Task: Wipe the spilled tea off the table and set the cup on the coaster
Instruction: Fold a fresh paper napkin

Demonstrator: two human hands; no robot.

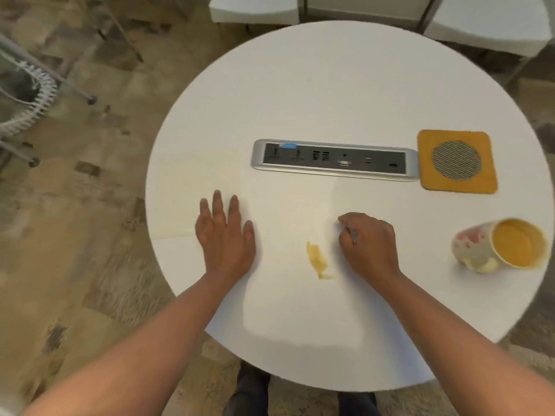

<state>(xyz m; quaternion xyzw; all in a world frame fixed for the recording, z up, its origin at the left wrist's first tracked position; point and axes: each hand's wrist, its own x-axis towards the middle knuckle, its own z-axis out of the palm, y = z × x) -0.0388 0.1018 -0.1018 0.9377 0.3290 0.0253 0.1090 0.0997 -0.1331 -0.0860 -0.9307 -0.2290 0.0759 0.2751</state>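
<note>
Tea spill (318, 260) lies between flat left hand (225, 235) and curled, empty right hand (368, 246); tipped cup (498, 244) at the right edge of the frame.

No legible text; blue sticker (287, 144) on power strip (335, 160) too blurred.

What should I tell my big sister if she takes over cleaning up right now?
Left hand: flat on the round white table, fingers straight, holding nothing.
Right hand: fingers curled; whether it pinches anything is unclear.
Yellow-brown tea spill: between the hands, not wiped.
Flowered paper cup: lying tipped on its side at the right edge.
Orange square coaster: bare, beyond the cup.
Left: wipe, then set the cup on the coaster.
</note>
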